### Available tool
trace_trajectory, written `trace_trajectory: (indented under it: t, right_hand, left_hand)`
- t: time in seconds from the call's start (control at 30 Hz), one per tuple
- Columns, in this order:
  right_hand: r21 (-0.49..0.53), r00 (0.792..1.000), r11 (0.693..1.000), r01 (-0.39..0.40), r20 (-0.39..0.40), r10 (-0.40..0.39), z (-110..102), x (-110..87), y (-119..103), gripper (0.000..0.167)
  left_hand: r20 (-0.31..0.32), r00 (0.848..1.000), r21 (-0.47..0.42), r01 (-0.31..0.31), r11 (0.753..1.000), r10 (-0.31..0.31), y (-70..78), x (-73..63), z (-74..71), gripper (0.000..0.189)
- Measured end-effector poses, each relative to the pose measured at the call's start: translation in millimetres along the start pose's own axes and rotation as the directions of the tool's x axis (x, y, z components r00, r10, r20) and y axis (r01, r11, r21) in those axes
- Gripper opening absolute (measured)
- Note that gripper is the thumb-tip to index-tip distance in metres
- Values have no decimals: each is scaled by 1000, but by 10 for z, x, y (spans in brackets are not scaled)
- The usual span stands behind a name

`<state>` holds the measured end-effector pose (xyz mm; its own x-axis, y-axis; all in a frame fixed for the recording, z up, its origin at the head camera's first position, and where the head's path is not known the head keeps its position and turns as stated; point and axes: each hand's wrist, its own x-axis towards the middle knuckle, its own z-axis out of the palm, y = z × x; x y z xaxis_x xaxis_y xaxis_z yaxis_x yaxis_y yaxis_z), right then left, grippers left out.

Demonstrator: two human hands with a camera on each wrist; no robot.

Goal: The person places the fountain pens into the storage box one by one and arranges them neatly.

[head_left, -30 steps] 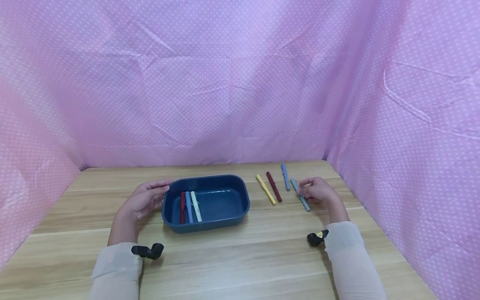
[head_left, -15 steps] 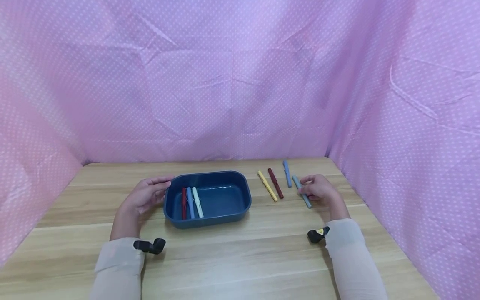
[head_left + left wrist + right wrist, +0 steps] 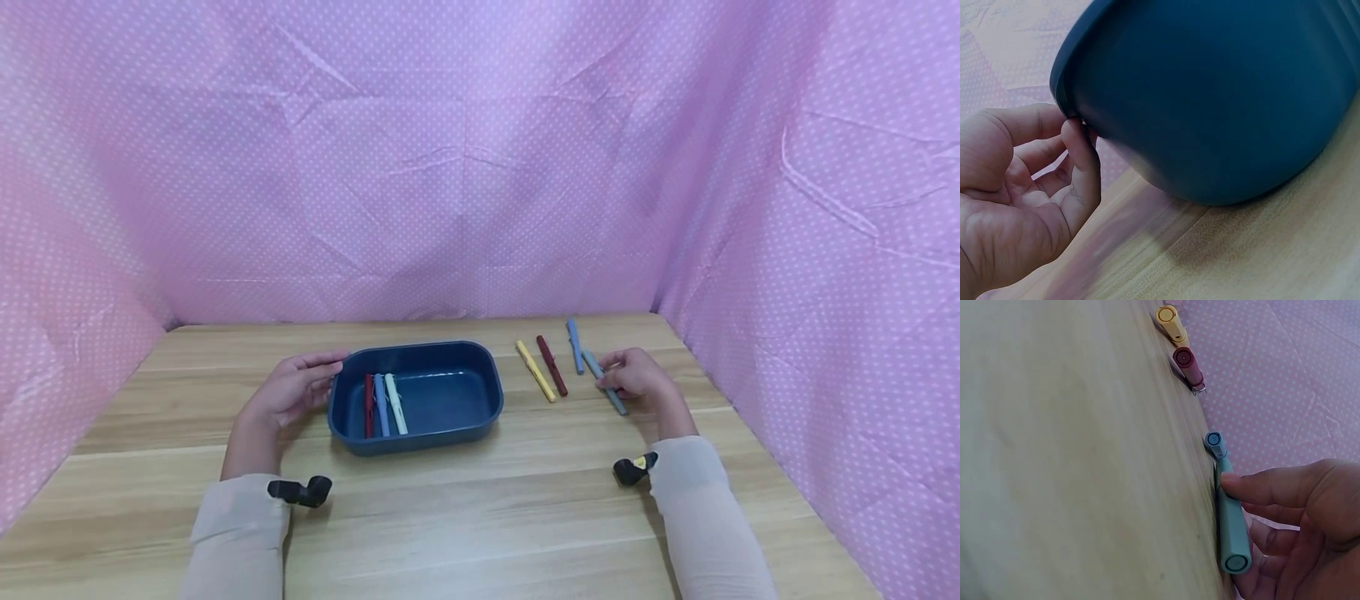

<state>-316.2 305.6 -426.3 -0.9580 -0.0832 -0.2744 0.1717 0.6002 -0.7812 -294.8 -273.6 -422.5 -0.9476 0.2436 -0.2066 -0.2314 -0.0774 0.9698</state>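
My left hand [image 3: 294, 390] is at the left end of a dark blue rectangular box [image 3: 450, 435]; in the left wrist view its thumb and finger pinch the box's rim [image 3: 1063, 78]. Inside, on the left, a red pen [image 3: 368, 407], a blue pen [image 3: 382, 406] and a pale green pen [image 3: 396, 406] lie side by side. Right of the box, my right hand [image 3: 637, 377] pinches a grey-green pen [image 3: 1232, 519] between thumb and fingers, low over the table. Its far end comes close to another blue pen [image 3: 575, 347].
A yellow pen [image 3: 536, 372] and a dark red pen [image 3: 552, 366] lie on the wooden table [image 3: 465, 525] between the box and my right hand. Pink dotted cloth [image 3: 465, 208] hangs behind the table and along both sides.
The grey-green pen has turned slightly in my right hand, its far end swinging left toward the blue pen. My left hand stays at the box; the head view has shifted a little.
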Motion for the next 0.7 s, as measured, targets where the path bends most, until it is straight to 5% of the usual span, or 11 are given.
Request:
trace_trajectory:
  t: [0.7]
  right_hand:
    - [-41, 997, 997, 62, -47, -63, 2, -3, -3, 36]
  left_hand:
    - [1, 1000, -1, 3, 1000, -3, 14, -20, 41, 34]
